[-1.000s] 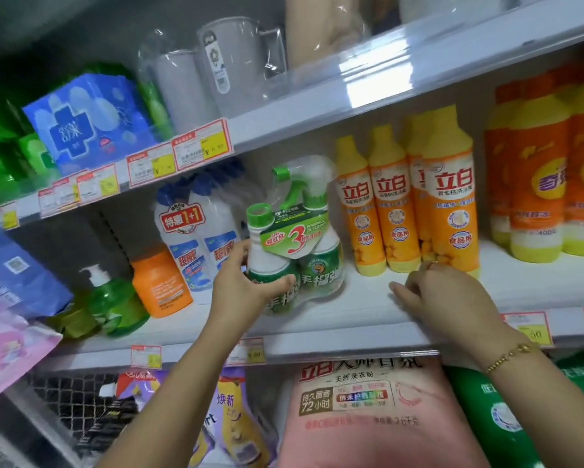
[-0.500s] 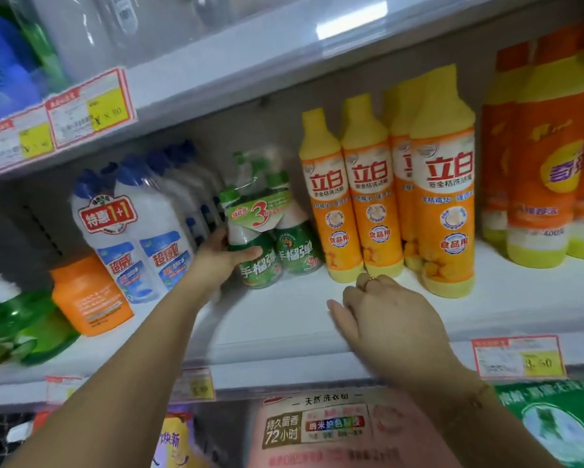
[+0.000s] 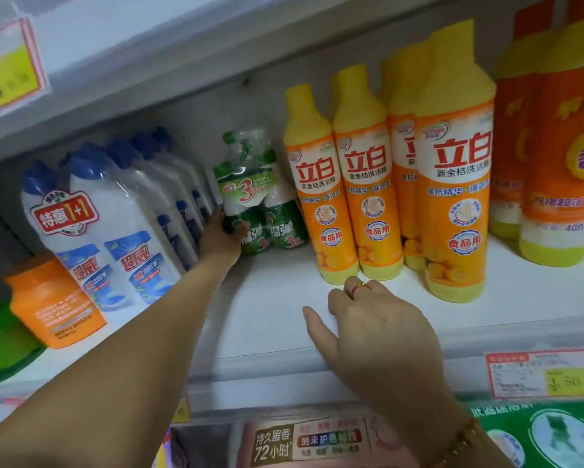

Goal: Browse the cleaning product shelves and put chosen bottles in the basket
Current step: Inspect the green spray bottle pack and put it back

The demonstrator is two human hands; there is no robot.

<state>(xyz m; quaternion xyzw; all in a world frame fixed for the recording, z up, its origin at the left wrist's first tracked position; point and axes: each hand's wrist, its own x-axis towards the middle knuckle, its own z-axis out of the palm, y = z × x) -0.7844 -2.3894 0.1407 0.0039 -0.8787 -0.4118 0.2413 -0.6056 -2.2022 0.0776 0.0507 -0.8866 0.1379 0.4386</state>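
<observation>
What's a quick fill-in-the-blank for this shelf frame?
The left hand grips the ____ bottle pack.
The right hand rests on the shelf, holding ____.
The white bottles left of the pack are capped in ____.
Missing: green; nothing; blue.

Shop, cleaning-goods aisle. White shelf (image 3: 277,322) mid-frame holds rows of identical yellow bottles (image 3: 452,184) centre right, blue-capped white bottles (image 3: 91,211) at left, and a shrink-wrapped green promo pack (image 3: 250,194) between them. Printed price tag (image 3: 540,373) on the shelf edge lower right, another tag (image 3: 10,72) upper left. Detergent bags (image 3: 304,440) along the bottom.
</observation>
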